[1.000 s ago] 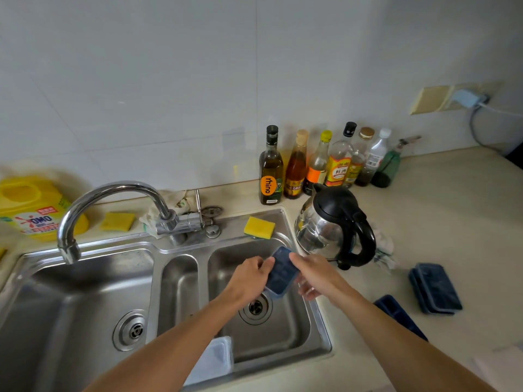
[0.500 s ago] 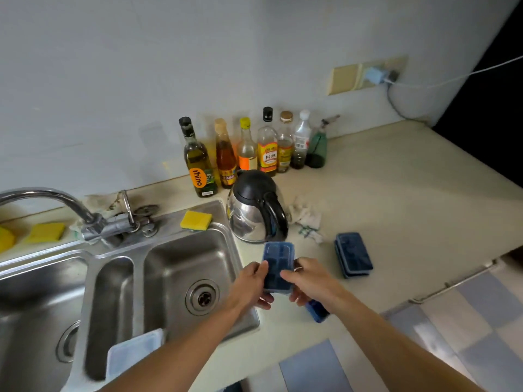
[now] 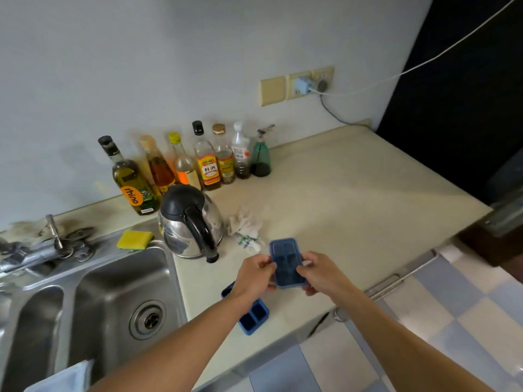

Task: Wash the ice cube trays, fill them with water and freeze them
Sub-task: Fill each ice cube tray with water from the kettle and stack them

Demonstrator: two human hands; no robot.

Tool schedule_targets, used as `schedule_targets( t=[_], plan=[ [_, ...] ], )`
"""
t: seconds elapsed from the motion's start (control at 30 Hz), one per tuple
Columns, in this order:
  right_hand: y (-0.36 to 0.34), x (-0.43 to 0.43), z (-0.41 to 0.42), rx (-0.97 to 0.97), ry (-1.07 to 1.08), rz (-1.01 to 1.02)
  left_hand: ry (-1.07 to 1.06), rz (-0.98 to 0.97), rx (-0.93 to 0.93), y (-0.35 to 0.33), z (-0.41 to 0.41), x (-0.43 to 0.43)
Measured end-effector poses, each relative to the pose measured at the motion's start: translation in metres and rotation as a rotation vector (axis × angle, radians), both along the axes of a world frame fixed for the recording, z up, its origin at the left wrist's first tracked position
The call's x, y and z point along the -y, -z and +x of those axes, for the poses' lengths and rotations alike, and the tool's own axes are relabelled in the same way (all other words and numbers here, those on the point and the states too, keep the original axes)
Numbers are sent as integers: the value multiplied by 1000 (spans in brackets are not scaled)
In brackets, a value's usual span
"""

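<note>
Ice tray [image 3: 285, 263] held in both hands
Its sides are pinched by the left hand [image 3: 253, 274] and right hand [image 3: 319, 274], right of the kettle [image 3: 189, 219]; seemingly another tray [image 3: 253, 316] lies nearer.

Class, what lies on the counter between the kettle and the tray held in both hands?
A crumpled white cloth lies between kettle and tray, in the head view.

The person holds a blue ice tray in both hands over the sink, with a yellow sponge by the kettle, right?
Not over the sink: the head view shows the left hand and right hand holding the tray above the counter, right of the sink. The sponge does lie by the kettle.
</note>
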State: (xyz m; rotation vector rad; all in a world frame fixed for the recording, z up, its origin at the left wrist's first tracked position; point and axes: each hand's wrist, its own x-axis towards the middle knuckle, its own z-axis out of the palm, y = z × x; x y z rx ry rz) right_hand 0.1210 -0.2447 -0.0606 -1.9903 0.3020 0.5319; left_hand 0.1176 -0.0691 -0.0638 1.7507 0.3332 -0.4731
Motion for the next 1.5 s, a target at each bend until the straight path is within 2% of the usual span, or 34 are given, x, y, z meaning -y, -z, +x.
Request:
schedule_targets(
  t=[0.17, 0.47, 0.67, 0.77, 0.87, 1.0, 1.1, 1.17, 1.27, 1.5],
  plan=[
    [2, 6, 20, -17, -42, -25, -40, -82, -101, -4, 16, 9],
    [19, 11, 34, 33, -29, -76, -40, -53, -129, 3, 28, 18],
    [13, 12, 30, 90, -156, -310, -56, -56, -128, 5, 20, 15],
    [3, 5, 28, 280, -105, -373, -66, 104, -41, 11, 18, 1],
    [-11, -14, 21, 377, -146, -277, -105, 344, 75, 17, 10, -25],
    [-10, -47, 0, 285, -377, -159, -160, 557, 121, 26, -5, -64],
    [11, -64, -14, 124, -541, -259, -77, 613, 0, 37, -16, -83],
    [25, -69, -21, 96, -603, -365, -16, 615, -76, 42, -21, -88],
    [42, -71, -29, 102, -602, -413, -40, 550, -90, 47, -27, -86],
    [54, -71, -31, 73, -501, -381, -120, 413, -114, 47, -33, -79]
  ],
)
